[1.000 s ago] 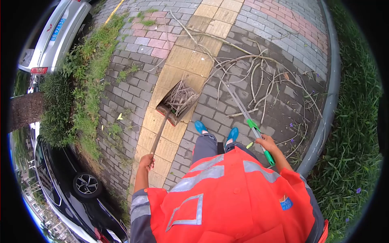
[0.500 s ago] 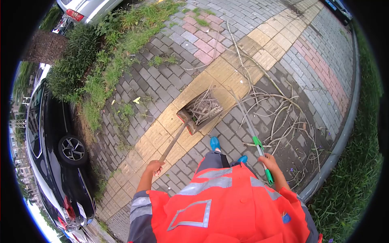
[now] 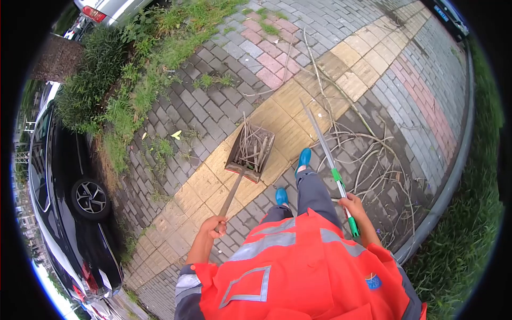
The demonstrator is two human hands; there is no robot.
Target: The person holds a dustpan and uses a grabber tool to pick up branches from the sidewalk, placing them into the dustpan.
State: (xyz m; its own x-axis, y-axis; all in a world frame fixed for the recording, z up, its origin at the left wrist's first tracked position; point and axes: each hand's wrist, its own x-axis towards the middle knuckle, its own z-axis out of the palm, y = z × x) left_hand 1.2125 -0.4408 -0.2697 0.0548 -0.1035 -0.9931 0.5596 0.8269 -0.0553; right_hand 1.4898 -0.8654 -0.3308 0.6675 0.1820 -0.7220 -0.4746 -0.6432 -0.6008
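My left hand [image 3: 214, 227] is wrapped round the wooden handle [image 3: 233, 196] of a dustpan [image 3: 250, 151], which holds several broken sticks. The pan is over the yellow paving strip. In my right hand [image 3: 352, 206] is a long metal tool with green grips [image 3: 336, 175], its thin end pointing away from me over the yellow paving. Long bare branches [image 3: 368, 140] lie in a tangle on the grey bricks, right of the tool.
Blue shoes [image 3: 304, 159] show below me, one ahead of the other. A curb [image 3: 447, 198] and grass [image 3: 453, 266] run along the right. Weeds [image 3: 128, 106], a tree trunk [image 3: 57, 57] and a black car [image 3: 69, 213] are on the left.
The view has turned, and the branches now appear farther right. The dustpan has swung left relative to my body. One foot has stepped forward. Both hands keep their holds.
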